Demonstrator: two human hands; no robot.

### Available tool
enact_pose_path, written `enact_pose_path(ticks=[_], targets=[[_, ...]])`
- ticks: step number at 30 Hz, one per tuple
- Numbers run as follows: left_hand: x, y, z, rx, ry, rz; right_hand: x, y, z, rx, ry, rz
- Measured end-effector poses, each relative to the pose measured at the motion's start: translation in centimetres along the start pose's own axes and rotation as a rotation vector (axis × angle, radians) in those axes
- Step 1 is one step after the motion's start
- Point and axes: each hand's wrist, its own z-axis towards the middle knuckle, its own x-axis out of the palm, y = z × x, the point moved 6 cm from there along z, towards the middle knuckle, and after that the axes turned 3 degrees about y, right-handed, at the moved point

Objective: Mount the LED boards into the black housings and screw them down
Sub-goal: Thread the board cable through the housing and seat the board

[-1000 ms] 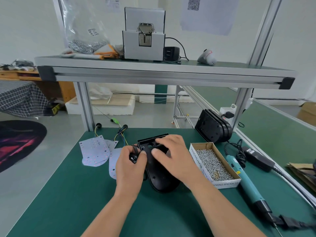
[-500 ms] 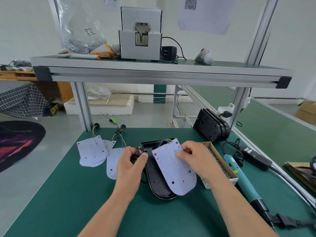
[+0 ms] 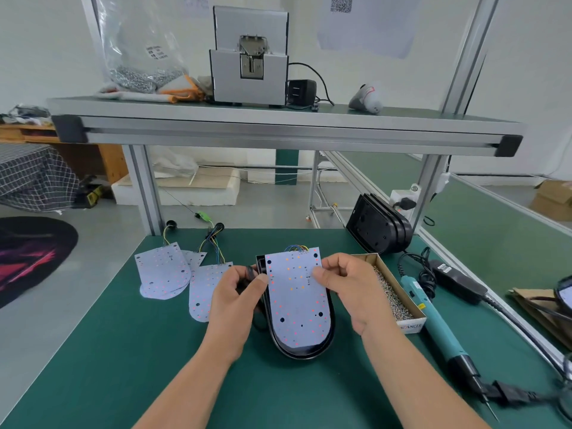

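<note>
Green bench mat (image 3: 123,351) carries a black round-ended plastic housing (image 3: 305,352), over which your left hand (image 3: 236,300) and right hand (image 3: 353,289) each pinch a side of the white LED board (image 3: 297,305).

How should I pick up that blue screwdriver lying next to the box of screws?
Grab the blue screwdriver around its thick teal middle, coming down from above on the right. It lies flat on the green table, its sharp bit points toward you, and the box of screws crowds its left side.
</note>
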Motion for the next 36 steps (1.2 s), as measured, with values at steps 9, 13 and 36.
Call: enact_pose_path(ticks=[9, 13, 36], targets=[[-0.1, 0.5, 0.3, -0.052, 0.011, -0.103, 0.4, 0.9, -0.5, -0.129, 0.024, -0.353], [-0.1, 0.5, 0.3, -0.071, 0.019, -0.151, 0.7, 0.8, -0.7, -0.178, -0.013, -0.461], [2.0, -0.1, -0.9, -0.194, 0.228, -0.196, 0.9, -2.4, 0.0, 0.164, 0.213, 0.23]])
